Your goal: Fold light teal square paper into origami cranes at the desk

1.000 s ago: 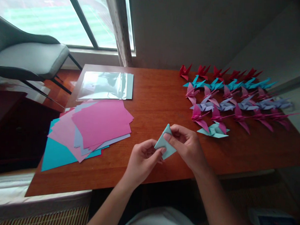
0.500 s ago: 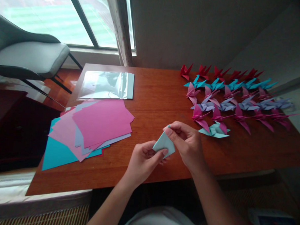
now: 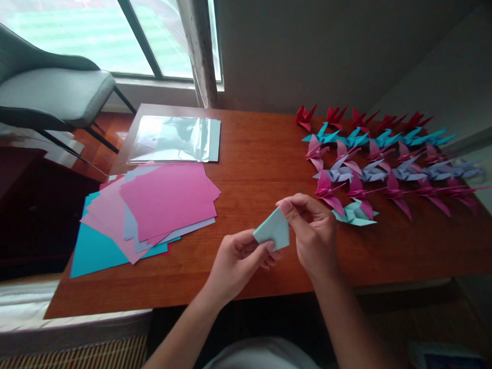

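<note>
A small folded piece of pale mint paper is held between both hands above the front part of the table. My left hand pinches its lower left side, thumb on top and fingers underneath. With thumb and fingertips closed, my right hand grips the upper corner. A finished pale mint paper crane lies just beyond my right hand. Behind it stand rows of folded cranes: magenta, lavender, pink, turquoise and red.
On the left of the wooden table lies a fanned pile of coloured paper sheets. Behind the pile is a clear plastic packet of pale paper. A grey chair stands by the window at the far left.
The folded paper has turned slightly and shifted a little right and up. My right hand has moved slightly right, still pinching the upper corner; my left hand has barely moved.
</note>
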`<state>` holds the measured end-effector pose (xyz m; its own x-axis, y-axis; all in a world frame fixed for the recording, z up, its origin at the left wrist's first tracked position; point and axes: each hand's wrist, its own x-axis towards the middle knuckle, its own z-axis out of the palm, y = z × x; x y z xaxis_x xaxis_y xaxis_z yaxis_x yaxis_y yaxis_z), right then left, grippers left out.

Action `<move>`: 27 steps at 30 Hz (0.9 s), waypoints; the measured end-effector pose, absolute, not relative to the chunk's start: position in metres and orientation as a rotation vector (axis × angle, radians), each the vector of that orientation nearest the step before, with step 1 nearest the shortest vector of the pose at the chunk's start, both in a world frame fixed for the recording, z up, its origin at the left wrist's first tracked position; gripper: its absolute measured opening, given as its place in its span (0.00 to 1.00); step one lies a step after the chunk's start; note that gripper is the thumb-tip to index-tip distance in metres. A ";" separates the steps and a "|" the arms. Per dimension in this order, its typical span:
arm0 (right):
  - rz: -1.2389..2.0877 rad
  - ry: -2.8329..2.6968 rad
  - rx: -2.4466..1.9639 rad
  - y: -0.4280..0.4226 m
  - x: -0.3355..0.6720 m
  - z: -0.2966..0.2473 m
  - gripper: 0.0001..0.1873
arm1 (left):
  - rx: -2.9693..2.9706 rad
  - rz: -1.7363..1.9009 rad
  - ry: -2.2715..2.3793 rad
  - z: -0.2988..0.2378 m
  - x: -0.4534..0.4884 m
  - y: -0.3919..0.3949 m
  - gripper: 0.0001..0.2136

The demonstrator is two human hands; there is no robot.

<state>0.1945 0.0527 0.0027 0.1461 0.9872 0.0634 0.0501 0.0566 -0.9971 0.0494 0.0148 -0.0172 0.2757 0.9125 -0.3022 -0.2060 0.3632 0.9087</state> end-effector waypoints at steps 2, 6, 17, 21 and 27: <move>1.007 -1.137 -1.281 0.053 0.193 0.002 0.12 | 0.887 0.891 1.004 -0.017 0.050 0.015 0.14; 1.035 -1.123 -1.271 0.052 0.190 0.004 0.11 | 0.880 0.912 0.987 -0.015 0.050 0.014 0.14; 1.048 -1.314 -1.235 0.046 0.184 0.009 0.10 | 0.864 0.921 1.023 -0.012 0.048 0.017 0.13; 0.998 -1.283 -1.275 0.048 0.186 0.008 0.10 | 0.849 0.939 1.034 -0.012 0.049 0.016 0.14; 0.924 -1.259 -1.307 0.049 0.188 0.007 0.11 | 0.803 0.915 1.025 -0.015 0.051 0.015 0.15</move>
